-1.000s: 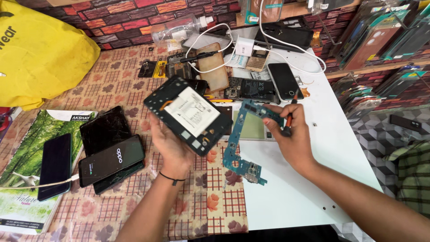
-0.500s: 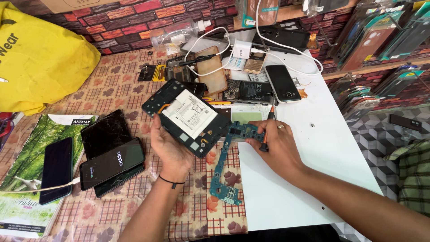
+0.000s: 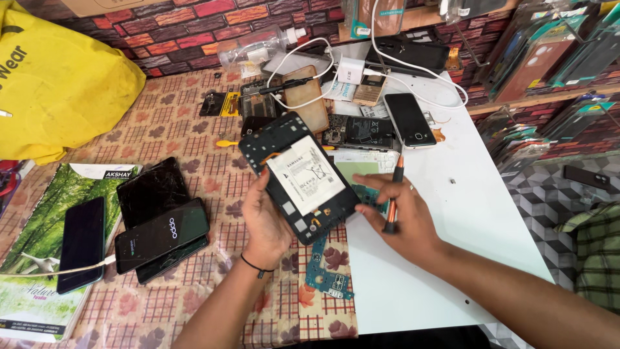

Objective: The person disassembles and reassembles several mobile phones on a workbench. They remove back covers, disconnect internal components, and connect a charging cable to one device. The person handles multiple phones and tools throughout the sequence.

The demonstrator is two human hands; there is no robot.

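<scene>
**Labels, screens and packets around my work**

My left grip holds an opened tablet whose white rectangular battery label faces up. Left of it lie three dark screens: a cracked tablet, a black phone over it, and another phone on a green book. Hanging accessory packets fill the right wall.

Left hand: bare, five fingers, no ring seen. Thin black band around the wrist, cord or elastic, with what may be a small knot or bead on the underside, too small to tell. Forearm bare to the frame edge, no sleeve.

Right hand: bare, no wristband or watch. Possibly a slim ring on one finger. Forearm bare, no sleeve.
</scene>
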